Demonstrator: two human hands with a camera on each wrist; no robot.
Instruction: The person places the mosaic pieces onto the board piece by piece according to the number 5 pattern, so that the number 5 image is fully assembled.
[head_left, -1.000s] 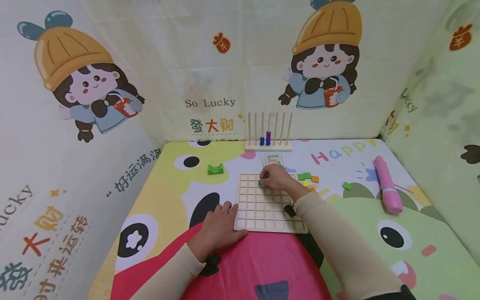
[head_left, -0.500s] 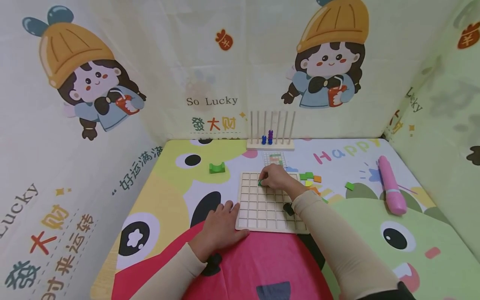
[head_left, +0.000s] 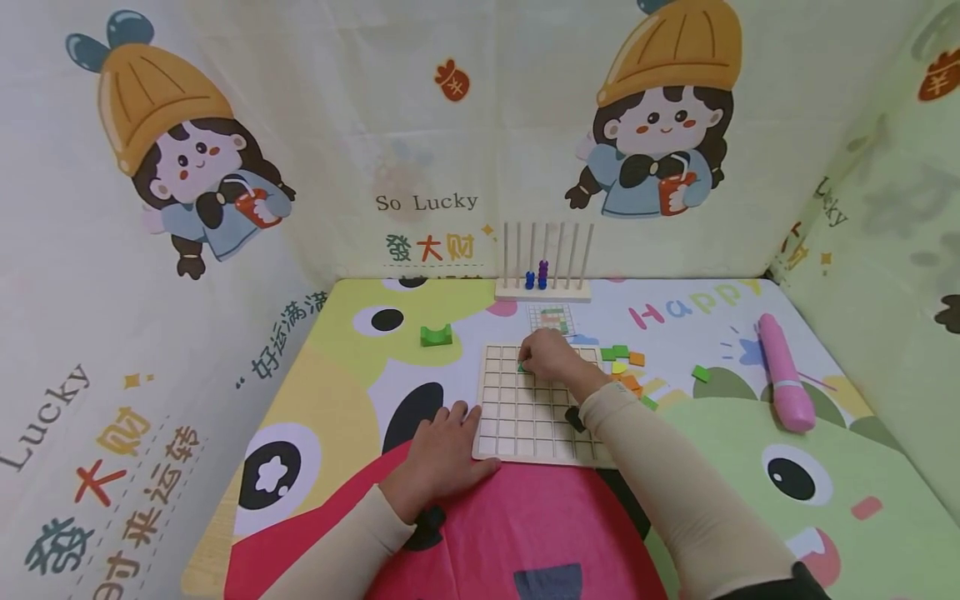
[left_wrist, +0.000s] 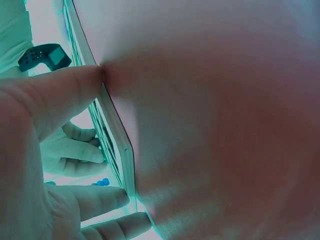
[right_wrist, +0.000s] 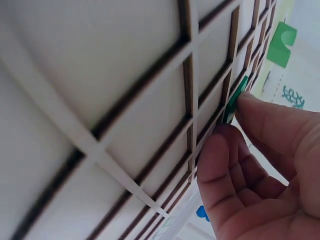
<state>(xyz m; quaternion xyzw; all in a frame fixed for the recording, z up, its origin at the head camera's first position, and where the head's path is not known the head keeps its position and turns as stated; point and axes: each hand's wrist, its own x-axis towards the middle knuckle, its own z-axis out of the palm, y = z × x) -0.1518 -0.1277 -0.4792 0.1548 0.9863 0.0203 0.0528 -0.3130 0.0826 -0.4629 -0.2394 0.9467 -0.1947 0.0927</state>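
Observation:
A pale wooden grid board [head_left: 517,425] lies on the patterned cloth. Over one of its upper cells, my right hand [head_left: 553,354] pinches a small green tile [right_wrist: 235,100] between thumb and fingers. In the right wrist view the tile stands tilted, its lower edge at the grid's ridges. My left hand [head_left: 442,450] rests at the board's lower left corner with fingers spread. The left wrist view shows its thumb and fingertips against the board's edge [left_wrist: 116,130].
Green, orange and yellow tiles [head_left: 619,367] lie right of the board, partly behind the right forearm. Behind it are a printed grid card [head_left: 551,318] and a peg rack [head_left: 542,292] with beads. A green arch block [head_left: 436,336] sits left, a pink cylinder [head_left: 786,375] far right.
The head view has shifted slightly. The right hand stays over the same part of the board, and less of the green tile shows beside its fingers. The left hand has kept its place.

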